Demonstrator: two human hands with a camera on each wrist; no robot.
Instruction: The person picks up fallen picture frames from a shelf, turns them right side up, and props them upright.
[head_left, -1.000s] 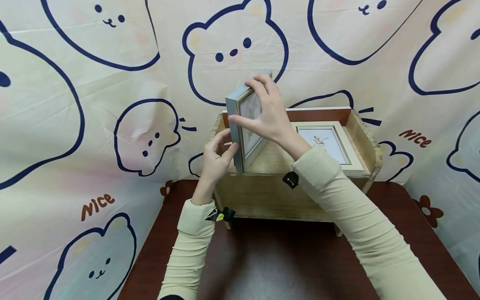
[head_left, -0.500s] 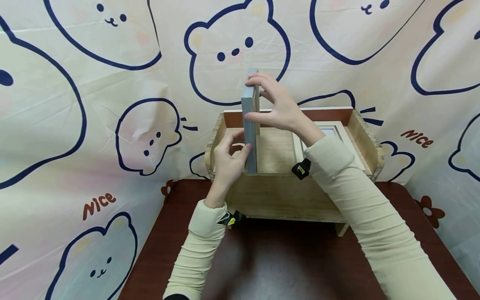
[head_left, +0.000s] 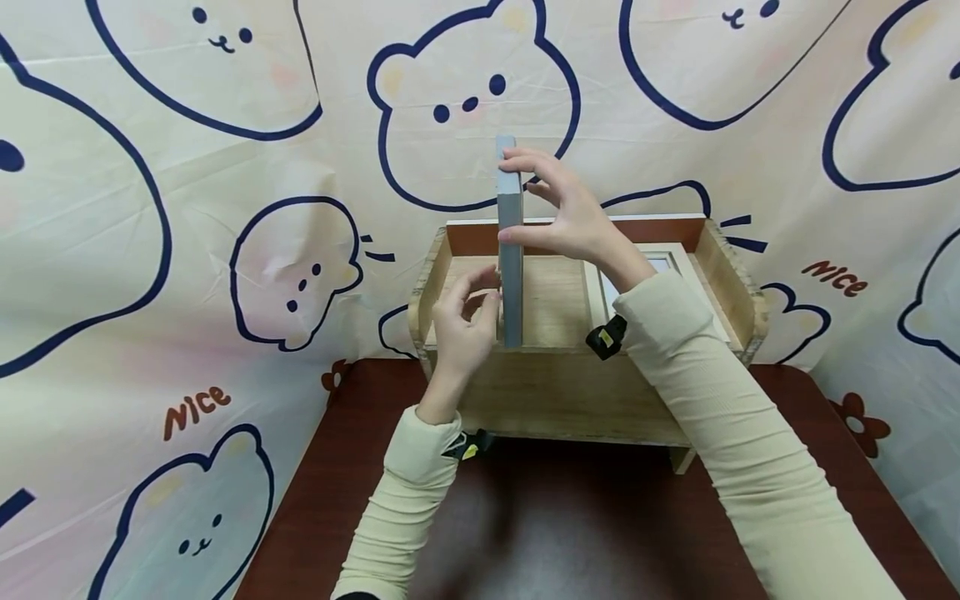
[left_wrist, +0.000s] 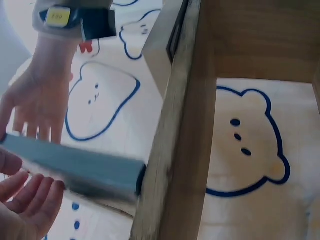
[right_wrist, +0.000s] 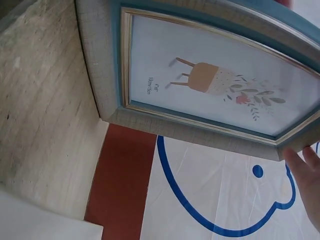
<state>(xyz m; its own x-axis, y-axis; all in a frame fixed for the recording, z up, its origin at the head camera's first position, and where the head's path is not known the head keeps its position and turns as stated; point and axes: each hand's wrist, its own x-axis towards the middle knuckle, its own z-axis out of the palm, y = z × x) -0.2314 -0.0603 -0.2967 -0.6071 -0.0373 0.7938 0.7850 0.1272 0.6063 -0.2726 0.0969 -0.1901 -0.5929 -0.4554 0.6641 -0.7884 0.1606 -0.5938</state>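
Observation:
A blue-grey picture frame [head_left: 512, 283] stands upright, nearly edge-on, on the wooden shelf unit [head_left: 570, 387]. In the right wrist view, its front [right_wrist: 210, 80] shows a printed drawing behind a gold inner border. My right hand [head_left: 573, 217] grips its upper part, thumb on the near edge and fingers over the top. Beside the frame's left face is my left hand [head_left: 465, 321], fingers loosely bent and tips close to or touching the back; exact contact is hard to tell. The left wrist view shows these relaxed fingers [left_wrist: 37, 197] just beside the blurred frame edge.
A second, cream picture frame [head_left: 678, 267] lies at the shelf's right side, partly hidden by my right forearm. Raised side panels [head_left: 731, 283] and a red-brown back strip [head_left: 645, 229] bound the shelf top. The unit stands on a dark red table [head_left: 540, 533] before a printed cloth [head_left: 300, 167].
The frame has turned from showing its picture to nearly edge-on and shifted right. My left thumb has come off the near edge to the left side; both hands moved right.

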